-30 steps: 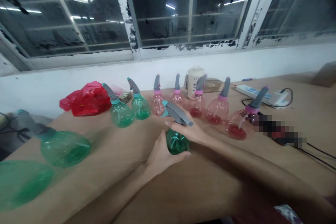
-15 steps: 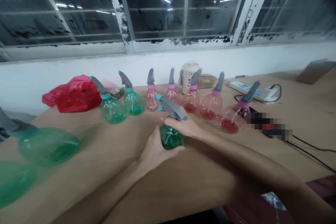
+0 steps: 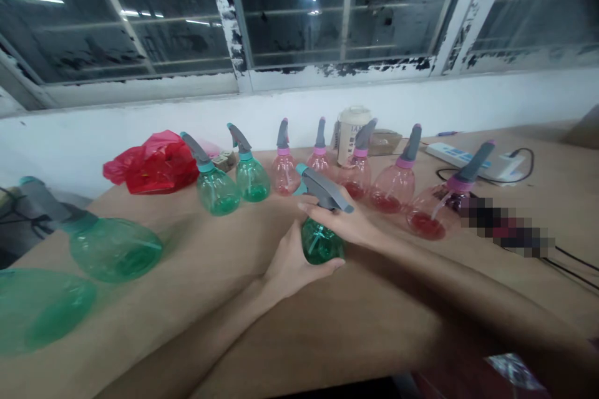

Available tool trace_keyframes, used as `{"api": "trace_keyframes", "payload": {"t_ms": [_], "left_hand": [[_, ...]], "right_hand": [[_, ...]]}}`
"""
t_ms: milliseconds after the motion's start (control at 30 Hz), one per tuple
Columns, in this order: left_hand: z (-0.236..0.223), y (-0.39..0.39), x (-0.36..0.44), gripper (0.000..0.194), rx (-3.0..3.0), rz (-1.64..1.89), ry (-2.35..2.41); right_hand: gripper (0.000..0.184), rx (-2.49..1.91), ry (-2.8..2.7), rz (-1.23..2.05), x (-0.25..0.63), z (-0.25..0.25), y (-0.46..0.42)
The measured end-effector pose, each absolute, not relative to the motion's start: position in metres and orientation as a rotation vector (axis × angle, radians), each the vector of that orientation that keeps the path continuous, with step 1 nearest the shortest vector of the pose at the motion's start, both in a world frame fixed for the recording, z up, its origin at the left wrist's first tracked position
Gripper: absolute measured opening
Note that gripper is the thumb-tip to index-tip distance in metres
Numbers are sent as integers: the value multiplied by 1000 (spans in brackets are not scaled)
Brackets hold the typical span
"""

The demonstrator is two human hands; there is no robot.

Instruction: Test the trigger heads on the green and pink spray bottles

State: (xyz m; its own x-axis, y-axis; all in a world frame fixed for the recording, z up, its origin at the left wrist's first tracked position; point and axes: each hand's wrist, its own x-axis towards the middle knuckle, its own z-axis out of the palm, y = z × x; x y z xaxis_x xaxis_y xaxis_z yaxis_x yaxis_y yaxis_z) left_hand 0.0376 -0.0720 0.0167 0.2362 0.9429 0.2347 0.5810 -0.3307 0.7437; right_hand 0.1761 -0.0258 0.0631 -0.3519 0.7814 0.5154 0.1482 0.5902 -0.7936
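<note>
A green spray bottle (image 3: 322,242) with a grey trigger head and teal nozzle stands at the middle of the table, between both my hands. My left hand (image 3: 292,255) wraps around its lower body, thumb across the near side. Around the neck, just under the trigger head, closes my right hand (image 3: 346,221); some of its fingers are hidden behind the bottle. Beyond it stand several pink spray bottles (image 3: 392,190), the nearest being the rightmost pink bottle (image 3: 428,215). Further green spray bottles (image 3: 219,190) stand to the left, with a large near one (image 3: 116,249).
A red plastic bag (image 3: 156,165) lies at the back left. By the wall stand a beige cup (image 3: 353,131) and a small cardboard box (image 3: 386,142). At the right lie a white power strip (image 3: 458,156) and black cables (image 3: 575,268). Windows (image 3: 299,12) rise above the wall.
The view has turned slightly left, so everything sits further right in the picture. Both hands keep the same hold on the green spray bottle.
</note>
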Motion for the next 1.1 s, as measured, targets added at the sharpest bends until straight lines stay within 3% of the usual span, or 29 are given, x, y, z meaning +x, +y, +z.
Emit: {"api": "trace_keyframes", "payload": {"t_ms": [433, 600, 767, 1100], "left_hand": [[15, -77, 40, 73, 2060, 913, 1293], [16, -77, 39, 76, 2041, 936, 1282], [16, -77, 40, 77, 2052, 927, 1264], [16, -77, 40, 76, 2069, 974, 1200]], "right_hand": [[12, -708, -1794, 775, 177, 66, -33], [20, -714, -1798, 752, 178, 64, -35], [9, -752, -1711, 638, 177, 61, -38], [8, -805, -1680, 709, 176, 61, -39]]}}
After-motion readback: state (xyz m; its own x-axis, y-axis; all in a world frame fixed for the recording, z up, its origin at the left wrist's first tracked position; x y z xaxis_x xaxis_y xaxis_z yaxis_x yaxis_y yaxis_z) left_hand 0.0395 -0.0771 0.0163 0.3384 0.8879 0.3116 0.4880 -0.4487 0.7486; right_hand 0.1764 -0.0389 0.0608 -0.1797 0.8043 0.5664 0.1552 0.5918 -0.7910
